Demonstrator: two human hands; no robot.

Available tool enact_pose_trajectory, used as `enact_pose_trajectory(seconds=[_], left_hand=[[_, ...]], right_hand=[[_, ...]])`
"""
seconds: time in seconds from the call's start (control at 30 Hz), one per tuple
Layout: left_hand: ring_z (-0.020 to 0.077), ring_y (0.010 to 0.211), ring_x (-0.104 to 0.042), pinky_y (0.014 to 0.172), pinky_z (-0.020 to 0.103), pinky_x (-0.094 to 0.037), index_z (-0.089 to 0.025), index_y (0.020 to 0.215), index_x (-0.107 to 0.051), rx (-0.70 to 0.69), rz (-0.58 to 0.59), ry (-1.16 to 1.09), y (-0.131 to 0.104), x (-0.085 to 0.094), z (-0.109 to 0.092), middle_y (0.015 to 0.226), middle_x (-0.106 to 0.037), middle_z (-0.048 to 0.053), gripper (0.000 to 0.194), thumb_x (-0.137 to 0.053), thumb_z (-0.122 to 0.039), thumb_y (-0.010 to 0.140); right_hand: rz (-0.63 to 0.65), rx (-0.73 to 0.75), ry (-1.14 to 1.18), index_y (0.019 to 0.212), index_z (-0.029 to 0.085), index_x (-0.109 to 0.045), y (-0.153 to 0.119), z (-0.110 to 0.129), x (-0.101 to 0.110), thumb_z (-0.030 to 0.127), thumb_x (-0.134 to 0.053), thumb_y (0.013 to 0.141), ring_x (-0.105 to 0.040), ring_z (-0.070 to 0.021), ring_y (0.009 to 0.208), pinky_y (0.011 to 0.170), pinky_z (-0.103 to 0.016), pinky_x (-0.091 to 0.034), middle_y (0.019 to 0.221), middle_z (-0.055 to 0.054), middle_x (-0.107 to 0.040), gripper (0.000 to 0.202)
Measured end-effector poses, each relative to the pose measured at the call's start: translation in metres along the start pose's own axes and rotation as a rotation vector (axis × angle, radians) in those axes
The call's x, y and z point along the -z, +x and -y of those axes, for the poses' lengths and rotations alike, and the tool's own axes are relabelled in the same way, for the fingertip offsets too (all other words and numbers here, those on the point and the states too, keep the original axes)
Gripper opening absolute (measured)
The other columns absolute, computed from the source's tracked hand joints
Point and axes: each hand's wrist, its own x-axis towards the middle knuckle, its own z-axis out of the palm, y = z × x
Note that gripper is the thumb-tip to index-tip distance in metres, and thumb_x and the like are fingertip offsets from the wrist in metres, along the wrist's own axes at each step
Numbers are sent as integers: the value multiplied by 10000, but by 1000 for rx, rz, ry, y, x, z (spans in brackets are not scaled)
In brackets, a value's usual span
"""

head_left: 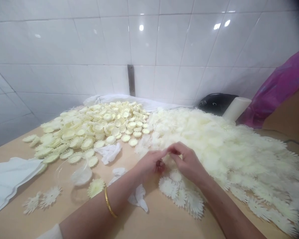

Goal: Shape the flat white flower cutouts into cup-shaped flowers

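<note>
My left hand (pixel 153 162) and my right hand (pixel 188 161) meet over the middle of the table, fingertips pinched together. Whatever lies between the fingers is hidden or too small to make out. Just below my right hand, a cluster of overlapping pale petal-edged discs (pixel 181 194) rests on the table. A large heap of thin, pale flower-shaped pieces (pixel 214 142) spreads behind and to the right of it. At the left is a pile of thicker, cream-yellow stacked flower discs (pixel 99 126). One yellowish flower disc (pixel 96 188) lies beside my left forearm.
Crumpled white tissues (pixel 109 152) lie near my left arm. A clear round container (pixel 81 174) stands to their left. White sheets (pixel 12 179) cover the table's left edge. Behind the heaps are a tiled wall, a black object (pixel 217 103), a white roll (pixel 237 109) and purple plastic (pixel 276 86).
</note>
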Motion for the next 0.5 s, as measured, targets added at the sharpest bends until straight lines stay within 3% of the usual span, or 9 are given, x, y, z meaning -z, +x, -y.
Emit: enact_pose_trajectory(seconds=[0.1,0.23,0.5], left_hand=[[78,399,-472,373,173,-352,-116,667,-518,22,-101,-49,4,2,3,478,-464,-12,104,-617,-148,676],[105,478,-561,461,181,-436,-129,618,-444,11,-208,-180,5,1,3,514,-511,10,175,-550,-2,678],[104,598,-590,593,201,-489,-73,667,-569,-26,-123,-254,2,-3,0,677,-606,72,74,-551,-100,733]], right_hand=[[-87,30,-30,781,186,-531,0,-1,-1,120,-412,752,-509,-157,724,638,-279,-412,782,-34,-523,139],[-182,76,-106,762,185,-515,-1,2,-5,155,-460,739,-503,-165,725,645,-288,-406,789,-35,-515,67],[-110,20,-236,694,172,-569,-1,-1,-11,169,-493,744,-511,-177,715,628,-285,-376,714,-39,-542,91]])
